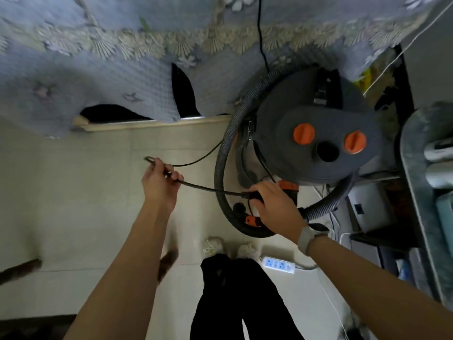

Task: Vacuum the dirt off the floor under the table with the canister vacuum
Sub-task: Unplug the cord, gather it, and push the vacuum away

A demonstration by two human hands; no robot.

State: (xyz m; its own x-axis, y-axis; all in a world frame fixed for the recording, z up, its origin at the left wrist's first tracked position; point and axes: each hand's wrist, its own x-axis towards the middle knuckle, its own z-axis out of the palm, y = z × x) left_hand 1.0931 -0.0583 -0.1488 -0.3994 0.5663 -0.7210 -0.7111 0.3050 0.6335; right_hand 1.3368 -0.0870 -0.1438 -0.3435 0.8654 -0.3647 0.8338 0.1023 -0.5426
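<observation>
Between both hands (160, 179) (274, 207), the power cord (208, 190) stretches beside the vacuum (318, 133).

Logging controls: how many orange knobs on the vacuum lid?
2: left orange knob and right orange knob, flanking the dark port on the vacuum lid.

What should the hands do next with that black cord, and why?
Probably carry the black power cord to the white power strip on the tiled floor and plug it in. The left hand holds a loop of cord and the right hand grips its plug end beside the grey canister vacuum, so it looks unplugged.
</observation>
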